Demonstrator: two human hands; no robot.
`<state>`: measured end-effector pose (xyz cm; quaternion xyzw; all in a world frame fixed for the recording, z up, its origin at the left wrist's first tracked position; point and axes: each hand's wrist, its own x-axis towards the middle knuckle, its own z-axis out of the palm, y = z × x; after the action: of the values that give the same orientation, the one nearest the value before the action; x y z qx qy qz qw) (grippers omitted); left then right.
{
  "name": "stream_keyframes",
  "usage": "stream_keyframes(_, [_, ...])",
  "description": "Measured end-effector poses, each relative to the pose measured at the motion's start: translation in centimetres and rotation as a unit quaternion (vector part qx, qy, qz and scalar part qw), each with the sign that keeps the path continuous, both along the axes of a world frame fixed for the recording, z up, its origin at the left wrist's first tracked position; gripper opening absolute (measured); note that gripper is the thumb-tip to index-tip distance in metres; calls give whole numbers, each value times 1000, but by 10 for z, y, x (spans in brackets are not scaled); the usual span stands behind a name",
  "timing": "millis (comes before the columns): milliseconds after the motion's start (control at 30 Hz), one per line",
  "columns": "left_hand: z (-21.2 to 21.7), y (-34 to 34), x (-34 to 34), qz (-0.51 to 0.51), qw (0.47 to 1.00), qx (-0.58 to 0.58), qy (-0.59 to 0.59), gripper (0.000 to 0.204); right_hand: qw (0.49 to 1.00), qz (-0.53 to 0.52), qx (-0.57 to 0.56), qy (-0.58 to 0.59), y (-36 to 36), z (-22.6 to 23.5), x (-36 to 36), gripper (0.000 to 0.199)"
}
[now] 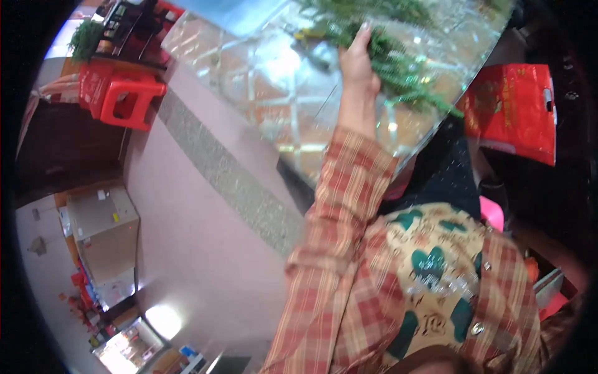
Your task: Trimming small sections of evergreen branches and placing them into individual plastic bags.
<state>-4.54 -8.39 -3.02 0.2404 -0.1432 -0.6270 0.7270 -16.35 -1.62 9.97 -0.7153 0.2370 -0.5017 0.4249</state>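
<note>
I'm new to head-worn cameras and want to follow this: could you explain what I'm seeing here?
There is no machine: a person works bare-handed. This single picture comes from a wide fisheye camera on their head, looking down, so straight edges bend near the rim. The left hand, reaching out of a checked sleeve, seems to grip feathery green sprigs, though its fingers are mostly hidden. Beneath is a glossy tabletop patterned in squares. I can't make out the right hand. A red plastic stool stands off to the left; a red bag is at the right.
</note>
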Motion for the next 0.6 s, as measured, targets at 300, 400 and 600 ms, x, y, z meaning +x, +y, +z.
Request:
stream_keyframes(300, [5, 35, -15, 43, 996, 82, -7, 23, 976, -66, -206, -5, -75, 58, -28, 12])
stream_keyframes(400, [7, 26, 0, -3, 997, 71, -30, 24, 982, -63, -180, -2, -71, 48, -33, 12])
stream_keyframes(600, [2, 26, 9, -51, 995, 81, -23, 24, 991, -101, -82, 39, -48, 23, -63, 12])
